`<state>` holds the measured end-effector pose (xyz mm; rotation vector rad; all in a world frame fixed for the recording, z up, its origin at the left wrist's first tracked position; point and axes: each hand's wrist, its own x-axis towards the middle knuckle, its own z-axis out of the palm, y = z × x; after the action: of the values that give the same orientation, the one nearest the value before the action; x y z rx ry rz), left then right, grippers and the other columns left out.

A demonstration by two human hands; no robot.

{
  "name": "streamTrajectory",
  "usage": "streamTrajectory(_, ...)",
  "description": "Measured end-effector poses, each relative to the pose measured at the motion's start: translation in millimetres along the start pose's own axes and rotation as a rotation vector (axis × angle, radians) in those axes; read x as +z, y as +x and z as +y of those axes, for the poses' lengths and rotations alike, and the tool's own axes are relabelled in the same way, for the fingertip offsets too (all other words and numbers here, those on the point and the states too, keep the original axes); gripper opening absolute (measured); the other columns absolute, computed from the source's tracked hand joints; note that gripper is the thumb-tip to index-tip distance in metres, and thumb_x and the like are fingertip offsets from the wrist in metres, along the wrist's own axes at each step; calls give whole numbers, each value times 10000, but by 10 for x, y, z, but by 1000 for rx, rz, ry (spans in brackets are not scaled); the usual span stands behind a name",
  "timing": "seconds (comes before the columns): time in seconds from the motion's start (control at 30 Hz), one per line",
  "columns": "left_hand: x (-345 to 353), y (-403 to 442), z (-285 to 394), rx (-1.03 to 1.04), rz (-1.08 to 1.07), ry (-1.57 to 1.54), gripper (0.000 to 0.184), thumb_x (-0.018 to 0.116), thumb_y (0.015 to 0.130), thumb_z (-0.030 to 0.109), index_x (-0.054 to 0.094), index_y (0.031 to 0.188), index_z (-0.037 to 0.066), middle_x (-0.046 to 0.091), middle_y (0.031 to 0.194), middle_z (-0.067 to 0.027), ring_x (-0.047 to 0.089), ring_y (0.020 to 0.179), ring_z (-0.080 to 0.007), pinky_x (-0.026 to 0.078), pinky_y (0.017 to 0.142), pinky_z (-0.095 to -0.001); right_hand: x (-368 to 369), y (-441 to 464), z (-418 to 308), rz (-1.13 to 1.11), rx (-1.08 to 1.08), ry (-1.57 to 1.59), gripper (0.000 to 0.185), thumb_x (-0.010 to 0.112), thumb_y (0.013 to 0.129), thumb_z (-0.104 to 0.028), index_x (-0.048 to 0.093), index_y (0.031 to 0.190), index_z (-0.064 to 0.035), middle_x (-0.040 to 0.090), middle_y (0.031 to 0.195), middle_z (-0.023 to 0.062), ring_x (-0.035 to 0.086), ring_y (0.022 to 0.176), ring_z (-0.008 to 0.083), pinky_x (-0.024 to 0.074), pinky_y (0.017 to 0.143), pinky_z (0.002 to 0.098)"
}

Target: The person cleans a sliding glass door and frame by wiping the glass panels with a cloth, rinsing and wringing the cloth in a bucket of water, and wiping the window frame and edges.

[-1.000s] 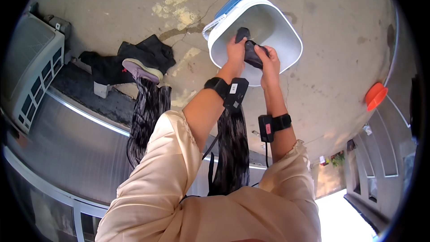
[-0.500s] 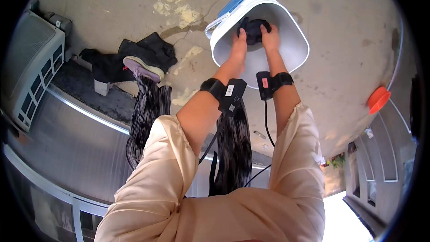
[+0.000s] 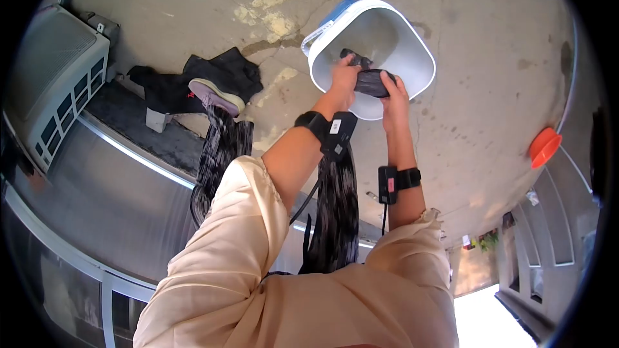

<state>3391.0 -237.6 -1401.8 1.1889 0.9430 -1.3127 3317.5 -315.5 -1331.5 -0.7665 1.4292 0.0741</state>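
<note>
A bunched black cloth [image 3: 374, 84] is stretched between my two hands, over the near side of the white bucket [image 3: 419, 71]. My left hand [image 3: 346, 78] is closed round one end, and a dark bit of the cloth pokes out beyond its fingers. On the other end, my right hand [image 3: 396, 98] grips with the thumb on top. Whether the cloth is a sock or another small garment, I cannot tell. Greyish water seems to lie in the bottom of the bucket.
Black clothing [image 3: 219, 77] lies on the concrete floor beside my shoe [image 3: 216, 95]. An air-conditioner unit [image 3: 64, 84] stands at the left. To the right is an orange basin [image 3: 545, 147]. Cables hang from the black devices strapped to my forearms.
Both hands have drawn the black cloth up from deeper in the bucket toward me. It was a loose bundle and is now longer and tighter between them.
</note>
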Motion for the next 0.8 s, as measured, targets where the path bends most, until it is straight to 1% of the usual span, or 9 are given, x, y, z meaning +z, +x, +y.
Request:
streamTrajectory(0.03,149,-362,112,-7,59,-1,318,456,930,89,475,1246,55,588,1037,-93,595,900,-151,503,734,-271,16,67,-3,-3,-9,113,283,679,803,-239,577,1009,-74,610,932,20,572,831,124,438,760,275)
streamTrajectory(0.13,227,-699,46,-15,13,-41,290,449,948,143,479,1217,40,586,1041,-77,590,903,-144,497,741,-270,85,142,-6,-8,65,299,323,686,796,-220,559,1034,-41,605,956,53,587,836,152,469,740,294)
streamTrajectory(0.17,213,-764,42,13,-14,-58,359,492,942,258,482,1192,1,585,1040,-70,588,906,-139,491,762,-273,98,129,0,-44,96,384,328,686,794,-209,557,1041,-35,601,951,53,590,834,158,472,730,294)
streamTrajectory(0.27,253,-1107,200,-66,-129,63,481,583,886,352,480,1169,-24,582,1035,-71,584,917,-131,481,785,-270,117,-74,-131,-83,79,422,301,693,776,-167,545,1005,-37,583,905,55,579,810,163,476,696,294)
streamTrajectory(0.37,209,-1285,263,-127,-321,298,550,660,829,375,481,1137,-44,584,1027,-76,583,927,-134,473,799,-262,63,-221,-241,53,-1,208,224,686,765,-119,513,899,-69,537,836,48,525,772,138,455,654,275)
streamTrajectory(0.47,183,-1343,381,-199,-511,327,496,674,824,330,486,1148,5,582,1041,-55,583,934,-143,475,816,-290,28,-323,-405,15,-189,35,246,687,758,-113,526,935,-58,542,821,31,531,780,140,449,673,266)
streamTrajectory(0.57,241,-1483,573,-207,-581,513,475,677,824,313,486,1168,48,574,1068,-36,580,926,-141,493,810,-335,90,-377,-678,-70,-319,-216,221,665,755,-99,553,938,-44,568,838,31,542,806,144,451,707,270)
streamTrajectory(0.7,326,-1701,713,-239,-677,410,416,666,823,250,497,1159,73,570,1035,-16,570,896,-131,517,751,-341,94,-241,-849,-133,-346,-549,222,640,741,-170,602,917,-40,633,868,68,588,808,174,464,741,290)
streamTrajectory(0.8,413,-1724,653,-111,-604,432,329,644,809,177,517,1088,57,569,905,-16,562,760,-121,531,648,-314,137,-253,-865,-66,-360,-851,248,638,728,-181,605,931,-43,646,860,82,616,823,202,471,747,298)
